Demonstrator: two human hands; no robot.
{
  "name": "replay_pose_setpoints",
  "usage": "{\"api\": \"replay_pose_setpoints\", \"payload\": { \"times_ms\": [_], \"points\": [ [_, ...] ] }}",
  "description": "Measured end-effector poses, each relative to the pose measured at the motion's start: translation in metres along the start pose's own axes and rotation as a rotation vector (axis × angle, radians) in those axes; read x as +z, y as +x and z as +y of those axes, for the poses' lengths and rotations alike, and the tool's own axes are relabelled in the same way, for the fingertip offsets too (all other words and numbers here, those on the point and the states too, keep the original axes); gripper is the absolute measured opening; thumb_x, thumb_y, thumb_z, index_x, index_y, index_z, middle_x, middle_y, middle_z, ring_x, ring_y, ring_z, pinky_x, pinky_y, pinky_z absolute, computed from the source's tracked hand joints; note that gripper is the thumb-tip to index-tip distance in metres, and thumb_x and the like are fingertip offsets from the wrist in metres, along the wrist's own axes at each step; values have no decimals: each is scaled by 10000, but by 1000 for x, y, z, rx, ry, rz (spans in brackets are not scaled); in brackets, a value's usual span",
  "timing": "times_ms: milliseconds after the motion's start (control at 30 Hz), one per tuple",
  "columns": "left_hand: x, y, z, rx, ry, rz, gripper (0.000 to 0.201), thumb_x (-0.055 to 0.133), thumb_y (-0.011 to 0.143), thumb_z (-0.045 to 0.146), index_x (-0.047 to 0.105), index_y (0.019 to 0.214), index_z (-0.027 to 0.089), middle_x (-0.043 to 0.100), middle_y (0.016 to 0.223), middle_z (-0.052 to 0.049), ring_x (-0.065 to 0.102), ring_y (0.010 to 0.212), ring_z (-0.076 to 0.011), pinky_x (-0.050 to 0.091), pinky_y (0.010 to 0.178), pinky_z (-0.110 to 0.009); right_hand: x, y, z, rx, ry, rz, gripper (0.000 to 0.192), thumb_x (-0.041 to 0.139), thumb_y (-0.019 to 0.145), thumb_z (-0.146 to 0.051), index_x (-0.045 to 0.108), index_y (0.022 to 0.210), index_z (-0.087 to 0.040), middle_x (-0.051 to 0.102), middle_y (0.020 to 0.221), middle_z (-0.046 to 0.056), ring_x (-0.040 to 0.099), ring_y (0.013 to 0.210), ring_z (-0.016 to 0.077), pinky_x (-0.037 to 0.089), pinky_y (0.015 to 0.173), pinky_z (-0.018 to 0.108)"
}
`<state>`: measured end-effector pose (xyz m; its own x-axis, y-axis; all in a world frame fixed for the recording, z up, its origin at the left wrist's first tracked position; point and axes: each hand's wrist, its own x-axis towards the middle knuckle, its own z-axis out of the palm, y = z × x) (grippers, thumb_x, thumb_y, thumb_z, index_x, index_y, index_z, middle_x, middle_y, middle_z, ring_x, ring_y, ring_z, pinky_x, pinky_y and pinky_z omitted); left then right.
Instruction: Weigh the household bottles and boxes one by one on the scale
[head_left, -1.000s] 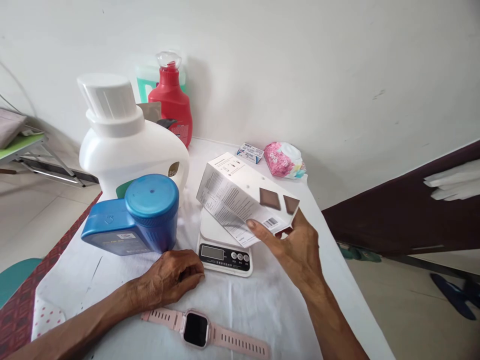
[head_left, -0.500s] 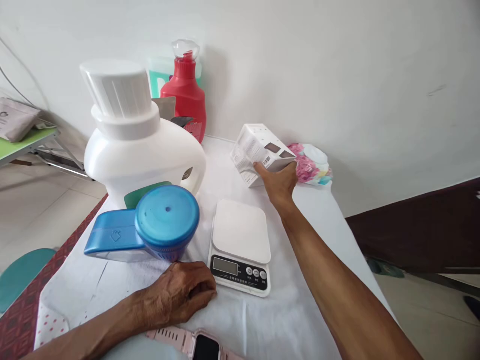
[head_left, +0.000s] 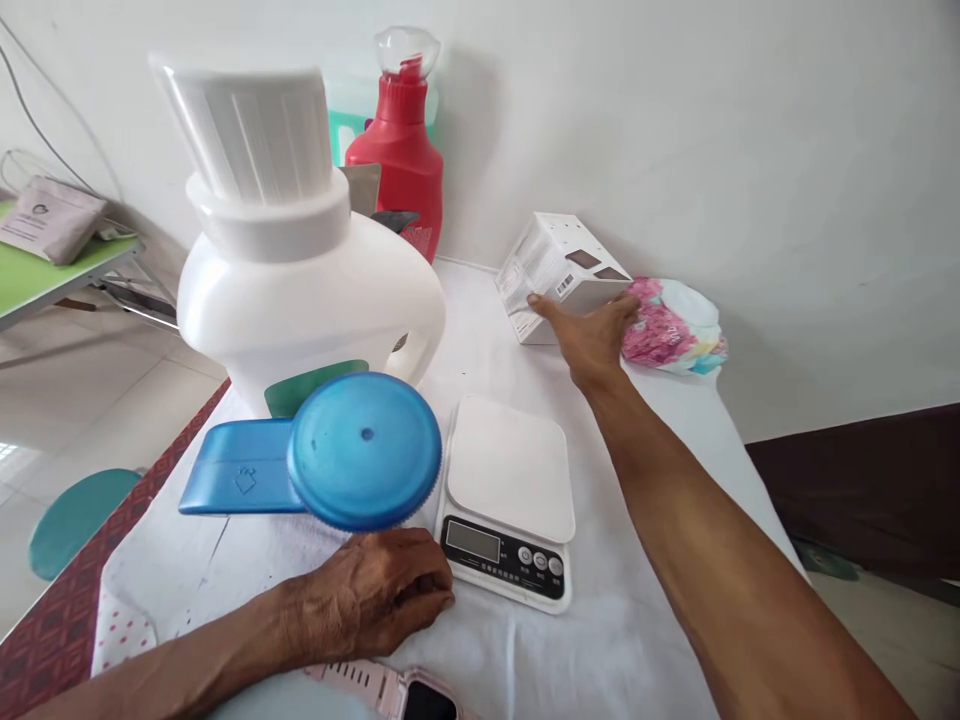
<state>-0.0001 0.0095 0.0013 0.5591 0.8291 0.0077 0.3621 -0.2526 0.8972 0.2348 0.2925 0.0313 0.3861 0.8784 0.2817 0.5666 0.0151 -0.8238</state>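
Note:
My right hand (head_left: 592, 335) reaches to the back of the table and grips the lower edge of a white box (head_left: 559, 265) with printed text and a barcode. The box sits by the wall, next to a pink flowered wipes pack (head_left: 671, 325). My left hand (head_left: 375, 600) rests on the white cloth (head_left: 525, 660) with its fingers curled and nothing in them. It lies just left of a white kitchen scale (head_left: 510, 480) and in front of a blue lidded container (head_left: 360, 450). A pink smartwatch (head_left: 405, 695) lies at the near edge.
A big white detergent jug (head_left: 300, 290) stands at the left, with a red bottle (head_left: 401, 160) behind it against the wall. A green table (head_left: 30, 280) and a teal stool (head_left: 75, 515) are off to the left. The table's right edge drops to the floor.
My right hand has carried the white box from above the scale to the back of the table beside the wipes pack. The view has moved closer. My left hand stayed put.

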Motion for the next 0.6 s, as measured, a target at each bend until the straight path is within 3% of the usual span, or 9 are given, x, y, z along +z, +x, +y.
{"api": "replay_pose_setpoints", "payload": {
  "times_ms": [67, 133, 167, 233, 367, 433, 600],
  "points": [
    [0, 0, -1, 20, 3, 7, 81, 617, 975, 211, 685, 968, 168, 693, 915, -46, 648, 777, -143, 479, 708, -232, -18, -21, -19, 18, 13, 94, 888, 917, 656, -505, 396, 1307, -203, 363, 1511, 253, 319, 1466, 435, 309, 1205, 610],
    [1, 1, -1, 38, 5, 16, 78, 621, 968, 201, 687, 956, 161, 691, 903, -47, 649, 769, -142, 477, 702, -230, -34, -46, -44, -149, 110, 180, 686, 832, 790, -488, 429, 1274, -219, 398, 1486, 222, 434, 1387, 377, 390, 1156, 561],
    [1, 0, -1, 41, 5, 19, 75, 626, 962, 200, 687, 948, 159, 688, 892, -45, 645, 757, -140, 474, 695, -229, -40, -60, -58, -253, 192, 110, 595, 783, 852, -497, 449, 1271, -239, 422, 1483, 185, 505, 1331, 342, 444, 1107, 532],
    [1, 0, 0, 36, 4, 24, 69, 634, 956, 201, 686, 939, 161, 683, 875, -39, 636, 731, -133, 468, 673, -224, -45, -86, -85, -359, 347, -193, 428, 742, 897, -542, 541, 1157, -268, 599, 1292, 93, 599, 1227, 291, 501, 1036, 482],
    [1, 0, -1, 34, 10, 23, 73, 624, 961, 201, 682, 934, 166, 682, 874, -31, 637, 735, -130, 467, 675, -220, -31, -116, -123, -353, 641, -749, 364, 702, 924, -619, 641, 962, -262, 705, 1032, 17, 671, 1069, 223, 539, 963, 391],
    [1, 0, -2, 43, 15, 20, 71, 627, 956, 195, 684, 928, 163, 681, 874, -30, 636, 741, -131, 469, 687, -223, -19, -119, -131, -285, 719, -897, 419, 763, 859, -656, 639, 895, -257, 707, 902, 1, 691, 936, 207, 556, 866, 354],
    [2, 1, -4, 67, 3, 34, 67, 643, 936, 187, 699, 926, 151, 693, 874, -37, 633, 733, -132, 472, 686, -226, 1, -114, -134, -219, 739, -1082, 572, 809, 706, -780, 619, 754, -243, 645, 728, 1, 656, 771, 212, 529, 690, 339]
  ]
}}
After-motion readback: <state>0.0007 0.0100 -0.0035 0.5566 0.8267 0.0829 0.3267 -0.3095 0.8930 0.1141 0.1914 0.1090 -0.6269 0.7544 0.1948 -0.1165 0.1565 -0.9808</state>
